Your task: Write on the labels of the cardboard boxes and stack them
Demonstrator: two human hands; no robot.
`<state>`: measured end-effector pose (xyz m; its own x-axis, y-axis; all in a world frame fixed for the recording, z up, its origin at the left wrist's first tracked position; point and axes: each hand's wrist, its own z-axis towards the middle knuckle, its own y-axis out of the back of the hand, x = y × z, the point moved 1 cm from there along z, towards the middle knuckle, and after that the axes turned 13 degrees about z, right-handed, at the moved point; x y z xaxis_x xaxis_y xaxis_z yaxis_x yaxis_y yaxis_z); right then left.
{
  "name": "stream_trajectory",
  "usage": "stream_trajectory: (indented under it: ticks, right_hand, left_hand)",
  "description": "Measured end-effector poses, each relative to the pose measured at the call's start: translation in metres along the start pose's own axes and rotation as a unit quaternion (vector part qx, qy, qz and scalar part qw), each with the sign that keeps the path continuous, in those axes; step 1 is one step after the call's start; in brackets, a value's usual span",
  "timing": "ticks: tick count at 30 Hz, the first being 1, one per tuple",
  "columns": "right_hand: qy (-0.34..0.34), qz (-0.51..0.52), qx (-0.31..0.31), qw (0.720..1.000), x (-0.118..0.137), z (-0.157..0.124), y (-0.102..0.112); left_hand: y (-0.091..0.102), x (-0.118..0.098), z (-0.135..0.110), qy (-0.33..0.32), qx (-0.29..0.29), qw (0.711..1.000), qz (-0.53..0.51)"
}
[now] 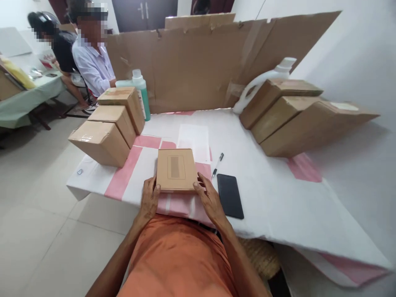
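Observation:
A small brown cardboard box with a dark printed label on top lies before me near the table's front edge. At its left side is my left hand, thumb at the front corner and the other fingers partly hidden along the side. My right hand grips the opposite side, thumb and fingers curved at the front right corner. Just right of that hand lies a black smartphone, with a pen beyond it. A white paper sheet is spread behind the box.
Several cartons stand at the left and right. A green liquid bottle and a white jug stand behind them. A tall cardboard panel closes the back. Two people sit at the far left.

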<state>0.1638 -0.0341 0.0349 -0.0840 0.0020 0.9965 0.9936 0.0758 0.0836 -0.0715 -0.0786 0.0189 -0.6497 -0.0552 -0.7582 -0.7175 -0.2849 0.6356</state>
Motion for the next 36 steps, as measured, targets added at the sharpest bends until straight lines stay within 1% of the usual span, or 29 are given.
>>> stream_trajectory:
  ticks: [2,4,7,10,13,15,17,19,21,24,26,28,31,34,36]
  right_hand:
    - [-0.003,0.007,0.010,1.000,-0.011,-0.009,-0.002]
    - [0.024,-0.002,0.009,1.000,-0.018,-0.016,-0.005]
    - [0.061,0.015,-0.018,0.998,-0.016,-0.020,-0.005]
    - [0.072,0.051,-0.057,0.994,0.005,-0.022,0.004]
    - [0.112,0.045,-0.090,0.989,0.040,-0.022,0.017]
    - [0.137,0.036,-0.104,0.984,0.059,-0.020,0.022]
    - [0.147,0.034,-0.104,0.983,0.068,-0.014,0.023]
    - [0.140,0.042,-0.090,0.985,0.065,-0.005,0.019]
    - [0.116,0.061,-0.062,0.989,0.052,0.005,0.012]
    - [0.070,0.084,-0.021,0.994,0.029,0.015,-0.001]
    - [0.049,0.074,-0.012,0.996,0.019,0.016,-0.007]
    - [0.031,0.048,-0.015,0.998,0.013,0.011,-0.008]
    - [-0.002,-0.025,-0.021,0.999,0.012,-0.001,0.003]
    - [-0.024,-0.104,-0.017,0.994,0.012,-0.017,0.023]
    - [-0.034,-0.124,-0.006,0.992,0.012,-0.027,0.036]
  left_hand:
    - [0.004,0.003,-0.002,-0.009,0.003,1.000,-0.004]
    - [0.007,0.002,-0.005,-0.013,0.010,1.000,-0.005]
    - [0.012,-0.010,-0.013,-0.027,0.005,1.000,0.007]
    - [0.025,-0.031,-0.020,-0.070,-0.026,0.997,0.021]
    - [0.041,-0.056,-0.022,-0.141,-0.067,0.987,0.035]
    - [0.048,-0.068,-0.020,-0.171,-0.099,0.979,0.043]
    - [0.047,-0.072,-0.013,-0.173,-0.121,0.976,0.044]
    - [0.039,-0.068,-0.005,-0.154,-0.120,0.980,0.032]
    - [0.028,-0.059,0.004,-0.123,-0.097,0.988,-0.004]
    - [0.014,-0.046,0.014,-0.066,-0.030,0.993,-0.094]
    - [0.010,-0.042,0.016,-0.031,0.013,0.990,-0.138]
    - [0.010,-0.042,0.015,-0.009,0.038,0.989,-0.142]
    - [0.014,-0.046,0.010,0.004,0.084,0.990,-0.112]
    - [0.016,-0.050,0.001,0.020,0.160,0.984,-0.082]
    - [0.015,-0.048,-0.005,0.019,0.187,0.981,-0.052]
